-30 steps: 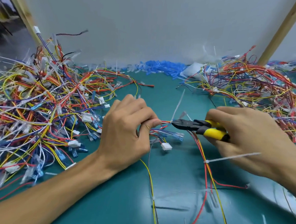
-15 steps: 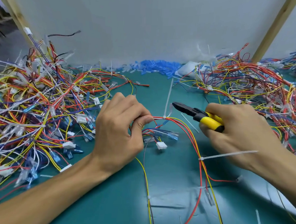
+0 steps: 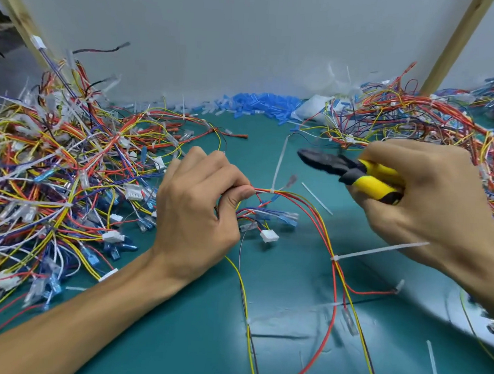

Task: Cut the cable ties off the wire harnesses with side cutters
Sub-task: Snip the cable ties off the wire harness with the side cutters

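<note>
Here, side cutters in the right hand point left.

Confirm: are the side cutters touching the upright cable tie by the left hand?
Apart. Head view shows bare teal mat between the side cutters and the cable tie.

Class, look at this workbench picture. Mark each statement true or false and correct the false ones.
1. The right hand grips yellow-handled cutters. True.
2. The left hand lies flat and empty. False: it pinches a bundle of wires.
3. The cutters' tip is clamped on the wires. False: it is in the air, right of the upright cable tie.
4. Tangled wire piles lie on both sides of the mat. True.
</note>
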Demonstrator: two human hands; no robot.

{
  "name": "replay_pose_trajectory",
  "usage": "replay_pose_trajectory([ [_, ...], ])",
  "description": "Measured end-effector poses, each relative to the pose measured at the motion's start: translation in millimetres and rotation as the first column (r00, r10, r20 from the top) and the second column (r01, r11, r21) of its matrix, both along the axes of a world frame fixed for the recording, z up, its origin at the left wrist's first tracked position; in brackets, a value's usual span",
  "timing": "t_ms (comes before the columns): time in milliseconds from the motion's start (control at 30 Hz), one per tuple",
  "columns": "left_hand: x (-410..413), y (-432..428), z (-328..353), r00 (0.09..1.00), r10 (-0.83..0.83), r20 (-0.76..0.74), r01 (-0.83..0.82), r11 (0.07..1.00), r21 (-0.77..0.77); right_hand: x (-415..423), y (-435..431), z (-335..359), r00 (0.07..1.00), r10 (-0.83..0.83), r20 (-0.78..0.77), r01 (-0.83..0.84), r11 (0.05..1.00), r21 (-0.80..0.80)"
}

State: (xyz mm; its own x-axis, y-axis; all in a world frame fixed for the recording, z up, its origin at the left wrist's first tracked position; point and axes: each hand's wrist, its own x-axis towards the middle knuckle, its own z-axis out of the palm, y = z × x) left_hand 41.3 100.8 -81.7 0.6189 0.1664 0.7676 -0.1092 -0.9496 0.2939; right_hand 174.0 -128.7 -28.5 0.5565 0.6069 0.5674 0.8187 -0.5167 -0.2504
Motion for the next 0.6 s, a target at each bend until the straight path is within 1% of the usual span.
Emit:
replay_pose_trajectory([
  [200, -1, 0, 1, 1.000, 0.006, 0.021, -0.007, 1.000, 0.015, -4, 4, -2, 0.998, -0.062, 0.027, 0.066, 0.984, -0.167],
  [333, -3, 0, 4, 0.998, 0.050, 0.022, -0.051, 0.998, 0.034, -1, 3, -5, 0.998, -0.053, 0.042, 0.060, 0.980, -0.191],
  [600, -3, -1, 4, 0.997, 0.038, 0.069, -0.038, 0.999, -0.012, -3, 5, -10, 0.997, -0.075, 0.031, 0.081, 0.966, -0.246],
])
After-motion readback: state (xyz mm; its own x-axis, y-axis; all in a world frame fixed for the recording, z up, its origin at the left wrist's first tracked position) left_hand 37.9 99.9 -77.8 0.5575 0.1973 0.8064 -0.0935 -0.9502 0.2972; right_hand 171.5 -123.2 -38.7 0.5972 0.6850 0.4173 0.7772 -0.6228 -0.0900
